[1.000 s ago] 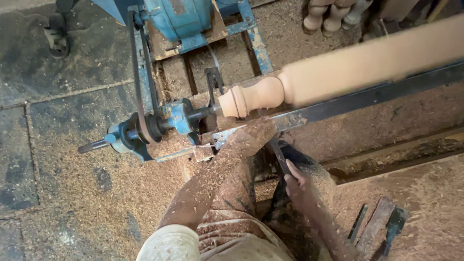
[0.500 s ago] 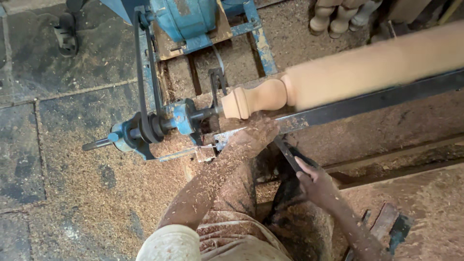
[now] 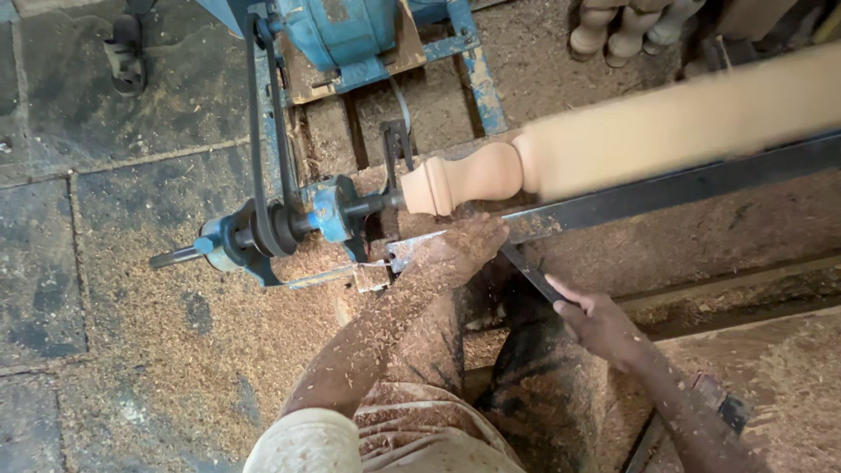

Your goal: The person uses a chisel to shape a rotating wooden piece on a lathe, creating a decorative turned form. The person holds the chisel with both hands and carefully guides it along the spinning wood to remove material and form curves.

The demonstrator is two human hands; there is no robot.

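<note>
A pale wooden spindle point(image 3: 613, 144) with a turned bulb at its left end is mounted on a blue lathe point(image 3: 289, 223). My left hand point(image 3: 464, 250), coated in sawdust, rests on the dark metal tool rest point(image 3: 666, 188) just below the bulb and presses the tip of a turning tool onto it. My right hand point(image 3: 600, 324) grips the dark handle of that turning tool point(image 3: 533, 276), lower down and to the right. The tool's cutting end is hidden under my left hand.
A belt point(image 3: 261, 131) runs from the lathe pulley up to a blue motor point(image 3: 342, 31). Turned wooden legs point(image 3: 622, 31) lie at the top right. Sawdust covers the stone floor point(image 3: 131, 289). Another tool point(image 3: 718, 412) lies at the lower right.
My right hand has slid to the right and slightly down along the tool handle. My left hand stays on the rest. The view has shifted a little.
</note>
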